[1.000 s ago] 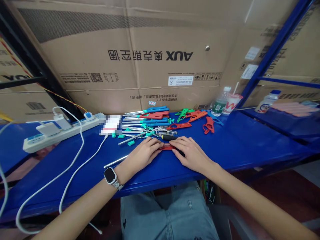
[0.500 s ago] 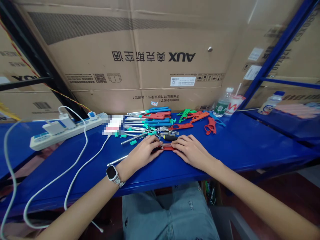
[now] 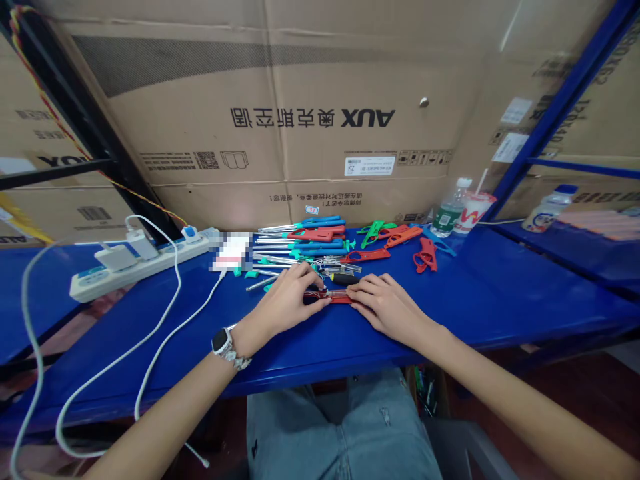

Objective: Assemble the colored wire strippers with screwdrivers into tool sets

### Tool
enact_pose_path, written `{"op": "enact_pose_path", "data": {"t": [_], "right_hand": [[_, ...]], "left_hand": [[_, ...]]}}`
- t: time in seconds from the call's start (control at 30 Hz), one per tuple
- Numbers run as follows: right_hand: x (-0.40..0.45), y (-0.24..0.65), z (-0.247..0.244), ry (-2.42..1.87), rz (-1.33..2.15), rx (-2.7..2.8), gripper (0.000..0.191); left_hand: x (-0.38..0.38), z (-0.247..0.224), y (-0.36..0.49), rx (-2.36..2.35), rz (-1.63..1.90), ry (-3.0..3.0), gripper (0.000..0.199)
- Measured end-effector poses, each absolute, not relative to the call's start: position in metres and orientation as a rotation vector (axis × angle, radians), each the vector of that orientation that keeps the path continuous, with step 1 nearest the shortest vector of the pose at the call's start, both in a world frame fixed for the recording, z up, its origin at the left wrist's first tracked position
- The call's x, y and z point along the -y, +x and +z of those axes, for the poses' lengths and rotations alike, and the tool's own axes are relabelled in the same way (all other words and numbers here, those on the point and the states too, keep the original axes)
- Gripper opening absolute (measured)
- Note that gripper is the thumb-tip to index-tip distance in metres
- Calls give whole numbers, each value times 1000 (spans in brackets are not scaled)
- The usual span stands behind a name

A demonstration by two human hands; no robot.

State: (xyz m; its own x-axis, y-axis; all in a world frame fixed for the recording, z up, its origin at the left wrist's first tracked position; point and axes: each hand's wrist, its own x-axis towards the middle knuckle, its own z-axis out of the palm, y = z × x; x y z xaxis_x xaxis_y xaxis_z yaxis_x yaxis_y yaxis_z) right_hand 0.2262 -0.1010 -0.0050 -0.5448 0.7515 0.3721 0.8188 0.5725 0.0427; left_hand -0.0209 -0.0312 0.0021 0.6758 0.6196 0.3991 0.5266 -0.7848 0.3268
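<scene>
Low over the blue table, both hands work on a red lighter casing, its long side turned toward me. My left hand grips its left end between thumb and fingers. My right hand is closed round the right end, so that end is hidden. Clear and metallic parts show inside the casing, too small to name. Just behind lies a black and yellow screwdriver handle. Farther back are long-necked lighters with blue handles and a red-handled lighter, their metal tubes pointing left.
Red, orange and green handle shells lie behind my right hand. A water bottle and a cup with a straw stand at the back right. To the left are a white power strip and cables. A large cardboard box closes off the back.
The view has shifted slightly. My left fingers have moved a little on the casing, and more of its left end shows. My right hand keeps its hold.
</scene>
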Motion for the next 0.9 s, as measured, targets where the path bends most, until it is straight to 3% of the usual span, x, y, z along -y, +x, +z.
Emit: {"op": "enact_pose_path", "data": {"t": [0.5, 0.9], "right_hand": [[101, 223, -3, -1328, -297, 2509, 24], [101, 222, -5, -1342, -322, 2498, 23]], "left_hand": [[-7, 19, -5, -900, 246, 2436, 17], [0, 18, -7, -964, 316, 2408, 29]]}}
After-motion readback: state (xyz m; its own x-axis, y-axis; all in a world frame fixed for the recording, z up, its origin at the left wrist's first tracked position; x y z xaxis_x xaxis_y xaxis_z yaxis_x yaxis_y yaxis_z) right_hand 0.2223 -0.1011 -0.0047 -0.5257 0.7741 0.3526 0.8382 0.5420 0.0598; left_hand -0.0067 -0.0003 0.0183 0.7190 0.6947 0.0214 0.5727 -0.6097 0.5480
